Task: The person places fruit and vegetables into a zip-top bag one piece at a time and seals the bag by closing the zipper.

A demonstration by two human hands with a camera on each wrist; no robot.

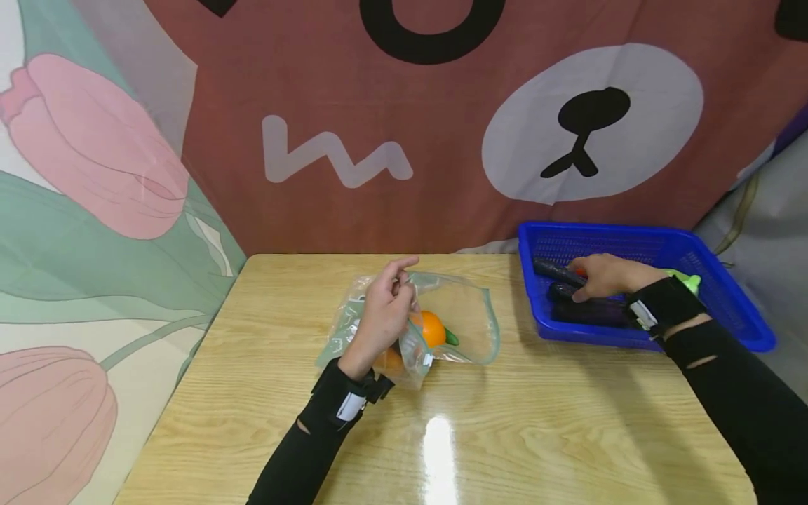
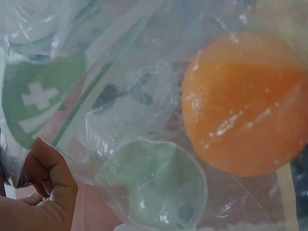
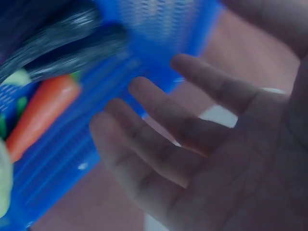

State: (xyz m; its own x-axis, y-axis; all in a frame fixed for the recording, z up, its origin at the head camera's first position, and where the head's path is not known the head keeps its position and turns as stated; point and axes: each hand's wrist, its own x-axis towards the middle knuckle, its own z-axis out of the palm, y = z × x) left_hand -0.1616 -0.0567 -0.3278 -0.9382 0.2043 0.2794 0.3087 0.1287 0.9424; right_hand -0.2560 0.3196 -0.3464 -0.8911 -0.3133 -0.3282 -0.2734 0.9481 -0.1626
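Note:
My left hand pinches the edge of a clear zip bag lying on the table. Through the plastic show an orange, the tip of a green vegetable beside it, and a brownish round item partly hidden by my wrist. In the left wrist view the curled fingers are at the bag's edge. Over the blue basket reaches my right hand, beside dark, bumpy cucumber-like vegetables. The right wrist view shows its fingers spread apart, holding nothing.
The basket also holds a long dark purple vegetable, a carrot and a light green item. A wooden table carries bag and basket. Behind it hangs a printed cloth.

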